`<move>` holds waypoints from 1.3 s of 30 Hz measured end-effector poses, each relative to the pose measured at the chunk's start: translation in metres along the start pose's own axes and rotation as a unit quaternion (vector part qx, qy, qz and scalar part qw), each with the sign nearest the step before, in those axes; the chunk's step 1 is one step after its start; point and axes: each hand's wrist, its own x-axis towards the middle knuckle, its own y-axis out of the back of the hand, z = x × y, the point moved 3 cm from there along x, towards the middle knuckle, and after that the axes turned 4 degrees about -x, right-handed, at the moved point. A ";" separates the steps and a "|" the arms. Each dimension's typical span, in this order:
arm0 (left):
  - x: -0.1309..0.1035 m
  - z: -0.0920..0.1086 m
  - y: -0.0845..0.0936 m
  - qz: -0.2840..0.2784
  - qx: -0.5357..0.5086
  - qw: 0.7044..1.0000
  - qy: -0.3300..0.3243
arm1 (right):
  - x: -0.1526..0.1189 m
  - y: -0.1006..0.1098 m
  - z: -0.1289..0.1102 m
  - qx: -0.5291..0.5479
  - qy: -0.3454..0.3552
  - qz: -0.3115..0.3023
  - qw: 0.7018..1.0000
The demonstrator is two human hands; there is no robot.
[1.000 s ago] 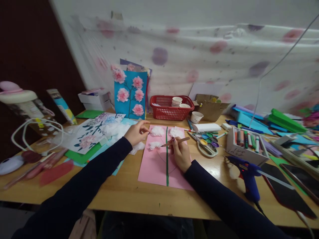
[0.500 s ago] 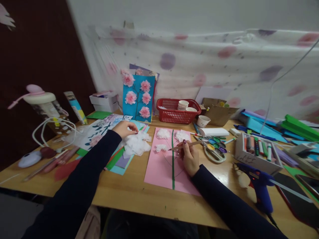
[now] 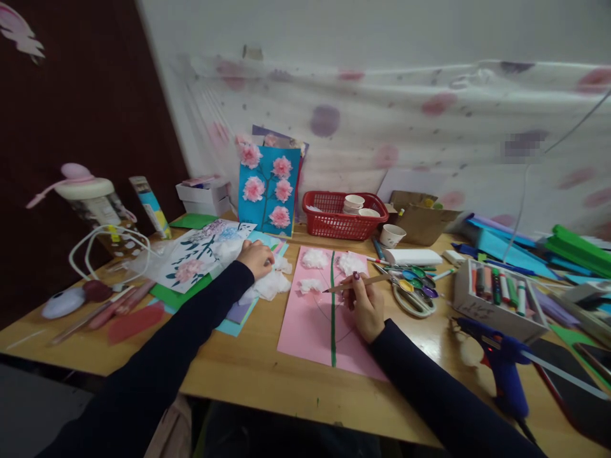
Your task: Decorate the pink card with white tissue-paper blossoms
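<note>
My right hand (image 3: 366, 308) is closed round a wooden pencil (image 3: 351, 285) over the pink sheet (image 3: 300, 327), its tip just right of a white tissue puff (image 3: 310, 286). More puffs sit near the top of the sheet, on both sides of a green vertical stripe (image 3: 333, 331). Left of the sheet, my left hand (image 3: 258, 259) rests at a heap of white tissue pieces (image 3: 271, 286), fingers curled downward; whether it pinches a piece is hidden.
Behind stand a blue card with pink flowers (image 3: 267, 191) and a red basket (image 3: 344, 216) with paper cups. To the right lie scissors (image 3: 413, 305), a marker box (image 3: 501, 302) and a blue glue gun (image 3: 506, 362). A bottle (image 3: 98, 203) stands at left.
My left hand has moved slightly right and down onto the tissue heap, its fingers now pointing downward. More tissue shows behind it. My right hand keeps the pencil at nearly the same spot.
</note>
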 end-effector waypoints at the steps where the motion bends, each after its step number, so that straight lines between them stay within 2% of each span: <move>1: 0.000 -0.001 0.003 0.014 -0.016 1.000 0.013 | 0.000 0.000 0.000 0.003 0.000 0.000 1.000; 4: 0.001 -0.002 0.014 0.063 -0.122 0.989 0.051 | -0.001 0.001 -0.001 0.012 -0.001 0.008 1.000; 7: 0.001 0.001 0.019 0.068 -0.195 0.978 0.041 | -0.001 0.001 -0.002 0.015 -0.005 0.016 1.000; 11: -0.001 0.007 0.009 0.030 -0.091 0.995 0.005 | -0.001 0.001 -0.002 0.011 -0.001 0.015 1.000; 15: -0.001 0.007 -0.001 0.014 -0.028 0.999 0.003 | -0.002 0.001 0.000 0.005 0.009 0.006 1.000; 21: 0.000 0.004 0.005 0.069 -0.045 0.996 0.033 | -0.001 0.002 0.002 0.014 0.012 0.005 1.000; 23: 0.000 0.003 0.007 0.086 -0.083 0.992 0.047 | -0.001 0.003 0.003 0.013 0.011 0.006 1.000; 25: 0.001 0.001 0.008 0.105 -0.164 0.978 0.068 | -0.001 0.003 0.003 0.015 0.008 0.007 1.000; 27: 0.001 0.001 0.009 0.112 -0.281 0.948 0.102 | -0.001 0.003 0.002 0.021 0.001 0.010 1.000; 28: 0.002 0.003 0.008 0.103 -0.352 0.922 0.120 | -0.001 0.002 0.002 0.025 -0.003 0.013 1.000; 30: 0.001 0.012 0.006 0.060 -0.503 0.849 0.150 | 0.000 0.002 0.000 0.037 -0.012 0.021 0.999; 32: -0.002 0.029 0.004 0.001 -0.634 0.756 0.161 | 0.002 0.001 -0.002 0.052 -0.024 0.032 0.998; 34: -0.007 0.049 0.000 -0.053 -0.706 0.688 0.160 | 0.003 0.001 -0.002 0.073 -0.042 0.040 0.996; 36: -0.014 0.068 -0.006 -0.101 -0.739 0.648 0.158 | 0.004 0.001 -0.002 0.095 -0.062 0.045 0.993; 39: -0.024 0.088 -0.016 -0.140 -0.768 0.603 0.164 | 0.002 0.001 -0.002 0.111 -0.072 0.046 0.990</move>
